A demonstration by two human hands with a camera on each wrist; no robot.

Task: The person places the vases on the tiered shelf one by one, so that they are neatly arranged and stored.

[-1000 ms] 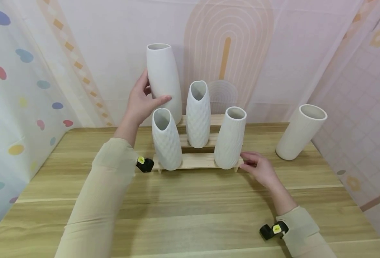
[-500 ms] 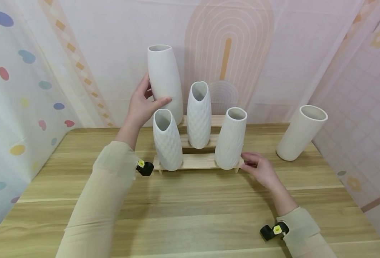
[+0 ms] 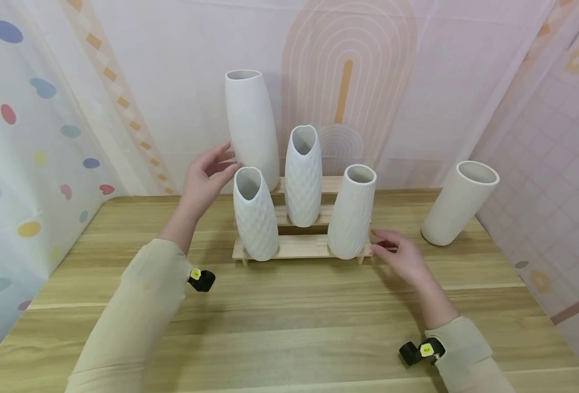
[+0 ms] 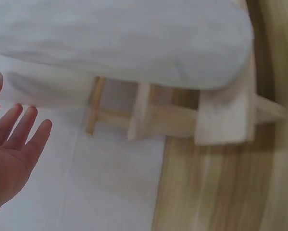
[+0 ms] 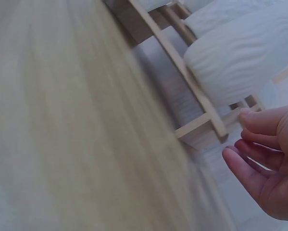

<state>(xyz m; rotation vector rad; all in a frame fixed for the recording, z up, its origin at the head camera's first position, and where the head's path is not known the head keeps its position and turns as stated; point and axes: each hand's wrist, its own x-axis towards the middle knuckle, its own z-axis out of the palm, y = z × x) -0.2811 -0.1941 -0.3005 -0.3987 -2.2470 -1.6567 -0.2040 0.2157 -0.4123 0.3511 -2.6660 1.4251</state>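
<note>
A tall smooth white vase point(image 3: 251, 128) stands upright on the back tier of a three-tier wooden stand point(image 3: 301, 245). My left hand point(image 3: 206, 177) is just left of this vase, fingers spread and holding nothing; the left wrist view shows a gap between fingertips and vase. On the front tier are a diamond-textured vase point(image 3: 256, 218) at the left and a ribbed vase point(image 3: 352, 213) at the right. Another textured vase point(image 3: 303, 180) occupies the middle tier. Beside the stand's right end is my right hand point(image 3: 402, 259), its fingers loosely bent, apart from the wood in the right wrist view.
A cylindrical white vase point(image 3: 459, 202) stands on the wooden table point(image 3: 289, 327) to the right of the stand. Patterned curtains point(image 3: 171, 82) hang behind and along both sides of the table.
My left hand has let go of the tall smooth vase and drawn back to the left and down. My right hand has eased slightly away from the stand's right end. The vases stay put.
</note>
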